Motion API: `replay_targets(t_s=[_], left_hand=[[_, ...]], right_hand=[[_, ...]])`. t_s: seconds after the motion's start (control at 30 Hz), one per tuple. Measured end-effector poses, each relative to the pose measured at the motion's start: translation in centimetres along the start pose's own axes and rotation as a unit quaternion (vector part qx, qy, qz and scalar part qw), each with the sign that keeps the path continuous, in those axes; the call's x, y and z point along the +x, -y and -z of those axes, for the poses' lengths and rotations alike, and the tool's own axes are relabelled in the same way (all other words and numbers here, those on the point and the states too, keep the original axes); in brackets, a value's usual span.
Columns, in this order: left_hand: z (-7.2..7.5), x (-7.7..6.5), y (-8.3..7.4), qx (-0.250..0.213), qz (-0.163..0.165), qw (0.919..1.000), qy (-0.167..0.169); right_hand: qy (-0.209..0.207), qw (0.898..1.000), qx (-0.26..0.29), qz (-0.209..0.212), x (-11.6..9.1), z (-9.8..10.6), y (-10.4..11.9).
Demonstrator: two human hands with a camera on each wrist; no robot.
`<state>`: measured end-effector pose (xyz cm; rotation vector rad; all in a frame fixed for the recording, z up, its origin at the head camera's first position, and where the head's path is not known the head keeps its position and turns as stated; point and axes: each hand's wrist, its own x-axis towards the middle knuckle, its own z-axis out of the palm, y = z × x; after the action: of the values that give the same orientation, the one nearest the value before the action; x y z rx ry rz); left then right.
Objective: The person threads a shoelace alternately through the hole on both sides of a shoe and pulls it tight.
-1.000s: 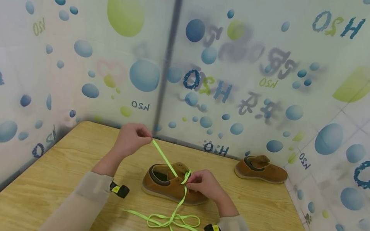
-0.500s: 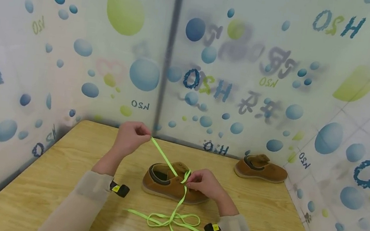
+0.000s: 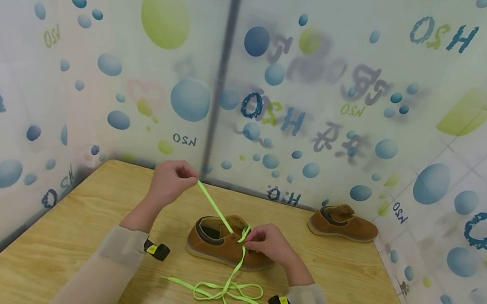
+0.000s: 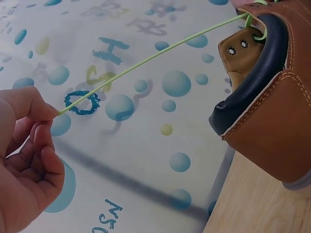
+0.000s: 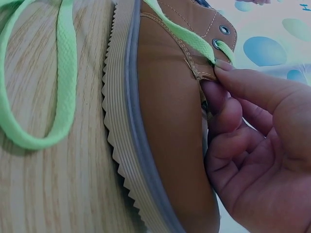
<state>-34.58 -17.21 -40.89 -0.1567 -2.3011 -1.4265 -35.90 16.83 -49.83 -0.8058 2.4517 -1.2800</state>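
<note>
As left hand (image 3: pixel 170 182) pinches lace (image 3: pixel 213 205), right hand (image 3: pixel 274 246) pinches shoe (image 3: pixel 223 250), both curled

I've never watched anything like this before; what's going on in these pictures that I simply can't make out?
- End of the green lace: left wrist view, hidden in the left hand.
- A fingertip of the right hand: right wrist view, behind the near shoe.
- That shoe's toe: left wrist view, cut off by the picture's edge.
- Any eyelets on the far shoe: head view, too small.
</note>
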Motion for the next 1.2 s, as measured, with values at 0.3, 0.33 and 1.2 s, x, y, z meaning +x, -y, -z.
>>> replay_targets(t_s=[0.3,0.33,1.2], left_hand=[[0.16,0.11,-0.09,0.004,0.000,0.9999,-0.012],[0.16,0.13,-0.11,0.003,-0.002,0.9999,-0.013],[-0.06,0.07,0.30,-0.011,-0.015,0.9997,-0.015]], right_hand=[[0.000,1.000,-0.002,-0.001,-0.05,0.08,0.17],[0.000,1.000,-0.002,-0.001,-0.04,0.08,0.14],[0.005,1.000,0.007,0.010,-0.09,0.01,0.14]])
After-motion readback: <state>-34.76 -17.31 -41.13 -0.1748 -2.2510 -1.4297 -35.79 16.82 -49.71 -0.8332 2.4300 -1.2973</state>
